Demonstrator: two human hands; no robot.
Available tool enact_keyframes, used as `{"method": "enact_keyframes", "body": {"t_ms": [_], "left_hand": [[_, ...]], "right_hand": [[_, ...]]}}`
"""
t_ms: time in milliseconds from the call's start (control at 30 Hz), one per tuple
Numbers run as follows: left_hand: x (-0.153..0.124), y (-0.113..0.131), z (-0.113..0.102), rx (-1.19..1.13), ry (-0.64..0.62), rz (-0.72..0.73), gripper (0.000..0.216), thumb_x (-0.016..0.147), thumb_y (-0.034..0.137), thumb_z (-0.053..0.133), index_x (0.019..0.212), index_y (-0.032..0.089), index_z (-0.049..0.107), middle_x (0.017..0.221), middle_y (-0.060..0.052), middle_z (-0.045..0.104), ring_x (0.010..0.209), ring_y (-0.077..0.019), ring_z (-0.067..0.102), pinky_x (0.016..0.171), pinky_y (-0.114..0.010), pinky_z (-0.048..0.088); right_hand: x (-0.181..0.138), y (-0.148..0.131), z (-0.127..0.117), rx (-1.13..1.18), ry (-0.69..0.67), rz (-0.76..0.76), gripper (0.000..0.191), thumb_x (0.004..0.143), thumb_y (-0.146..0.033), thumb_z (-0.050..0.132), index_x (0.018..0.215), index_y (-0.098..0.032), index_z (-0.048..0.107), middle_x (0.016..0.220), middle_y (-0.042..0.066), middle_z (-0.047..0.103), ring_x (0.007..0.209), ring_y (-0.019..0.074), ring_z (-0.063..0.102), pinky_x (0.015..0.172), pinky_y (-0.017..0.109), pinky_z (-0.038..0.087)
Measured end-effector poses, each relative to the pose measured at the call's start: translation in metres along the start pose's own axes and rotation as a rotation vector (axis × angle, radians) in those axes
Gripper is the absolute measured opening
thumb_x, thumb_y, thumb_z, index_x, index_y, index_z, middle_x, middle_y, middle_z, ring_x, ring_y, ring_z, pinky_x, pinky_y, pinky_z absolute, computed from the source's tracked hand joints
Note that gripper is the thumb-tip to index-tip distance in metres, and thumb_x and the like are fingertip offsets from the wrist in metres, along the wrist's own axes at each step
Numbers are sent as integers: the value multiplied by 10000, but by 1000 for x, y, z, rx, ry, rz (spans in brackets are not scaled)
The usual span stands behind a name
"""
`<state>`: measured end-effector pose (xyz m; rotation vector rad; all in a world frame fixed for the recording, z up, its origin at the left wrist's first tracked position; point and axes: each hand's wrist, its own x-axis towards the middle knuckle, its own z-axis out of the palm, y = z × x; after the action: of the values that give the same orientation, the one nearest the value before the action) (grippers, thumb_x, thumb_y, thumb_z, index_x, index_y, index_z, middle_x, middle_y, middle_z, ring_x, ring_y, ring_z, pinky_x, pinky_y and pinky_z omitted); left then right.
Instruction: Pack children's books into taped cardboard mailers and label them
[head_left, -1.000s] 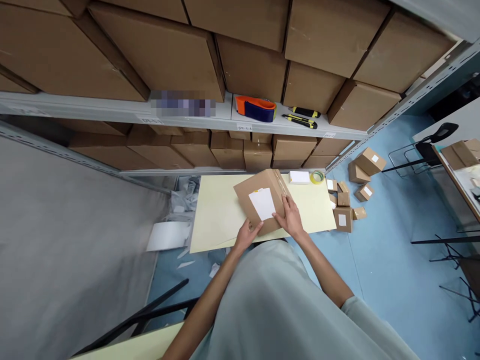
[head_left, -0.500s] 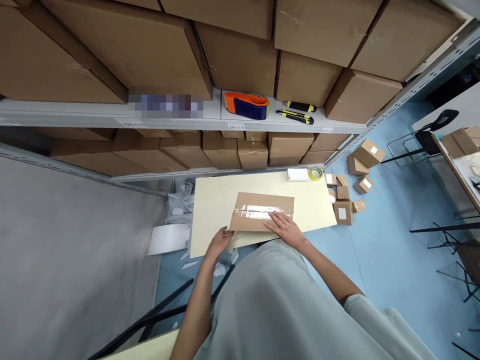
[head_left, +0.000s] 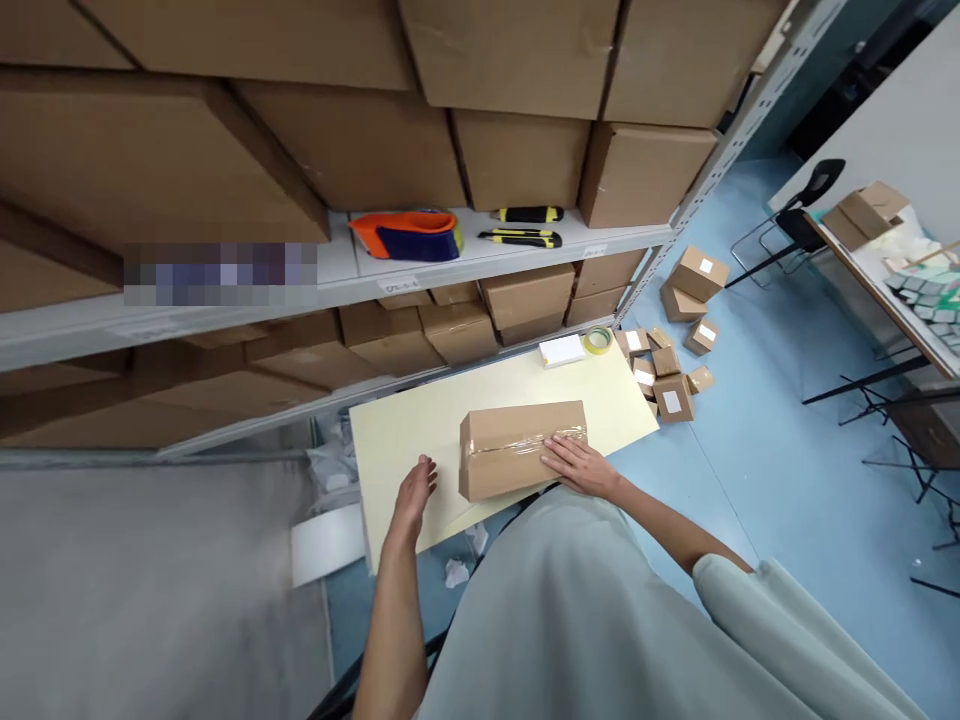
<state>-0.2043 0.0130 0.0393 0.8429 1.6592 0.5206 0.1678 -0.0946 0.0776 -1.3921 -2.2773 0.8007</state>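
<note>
Right hand (head_left: pixel 576 465) flat on 1 taped box (head_left: pixel 510 455) — left hand (head_left: pixel 412 495) apart.

A blurred patch (head_left: pixel 220 273) covers something on the shelf (head_left: pixel 465 268), so it cannot be recognised. The writing on the shelf label (head_left: pixel 401 287) is too small for reading. The right hand (head_left: pixel 579 464) hides a part of the taped box (head_left: pixel 517 450), whose underside is out of sight. The upper boxes (head_left: pixel 517 55) are cut by the top edge; pale items (head_left: pixel 930 285), perhaps small packets, by the right edge.
</note>
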Motion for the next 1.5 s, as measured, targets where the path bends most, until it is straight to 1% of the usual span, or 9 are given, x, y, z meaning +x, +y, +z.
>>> {"method": "enact_keyframes", "body": {"t_ms": [233,400,567,700,933,1100,1267,1367,1500], "left_hand": [[-22,52,55,73,-334,12,911,871,933,467,1263,155,732,1287,-208,773,1200,-385,732,1052,-584,583],[-46,108,118,136,-454,0,889,861,936,477,1311,216,743,1339,-193,753,1165,-375,743,1027,-569,603],[-75,165,227,246,-651,51,828,866,889,544,1236,188,784,1178,-179,793,1086,-352,757,1050,-535,605],[-85,200,330,337,-691,196,727,836,803,680,1238,206,784,1144,-135,795,1064,-341,752,988,-492,632],[-50,228,495,366,-762,446,695,738,557,850,1326,204,741,1258,-116,773,1063,-338,740,952,-478,626],[-28,228,582,333,-706,657,715,790,333,736,1483,189,631,1398,-143,693,1142,-305,712,1012,-460,590],[-46,197,601,503,-682,623,405,783,254,714,1177,190,781,1156,-128,785,1106,-306,725,1044,-456,561],[-72,169,574,496,-676,586,221,822,307,707,1003,217,795,1042,-100,811,981,-281,755,949,-418,595],[-102,138,512,369,-597,490,278,940,446,601,989,236,776,1134,-98,815,1075,-273,760,966,-410,596]], "right_hand": [[-39,-1,-27,158,248,163,870,961,-639,720,1653,-180,460,1683,182,478,1618,341,379,1332,548,329],[-62,19,-53,443,528,495,728,1080,-670,456,1667,-240,441,1660,122,518,1559,282,472,1307,497,380],[-115,86,-103,757,782,716,800,1067,-780,268,1478,-232,680,1430,101,726,1434,301,604,1248,534,453],[-173,135,-154,821,846,732,799,1053,-795,313,1478,-234,690,1404,90,743,1436,317,599,1231,544,468],[-246,247,-237,575,854,700,605,962,-543,657,1497,-261,677,1564,88,604,1505,313,515,1302,509,370],[-261,336,-256,528,887,769,626,884,-390,642,1484,-215,686,1523,116,639,1461,316,561,1252,507,439],[-269,373,-224,539,852,1007,561,842,-471,685,1287,-145,787,1305,198,774,1291,387,696,1158,594,517],[-266,370,-198,560,778,1018,515,829,-561,676,1121,-163,821,1154,188,824,1147,384,764,1084,621,561],[-241,357,-172,616,656,962,497,820,-639,678,971,-189,825,1059,181,840,1065,376,797,1034,605,595]]}}
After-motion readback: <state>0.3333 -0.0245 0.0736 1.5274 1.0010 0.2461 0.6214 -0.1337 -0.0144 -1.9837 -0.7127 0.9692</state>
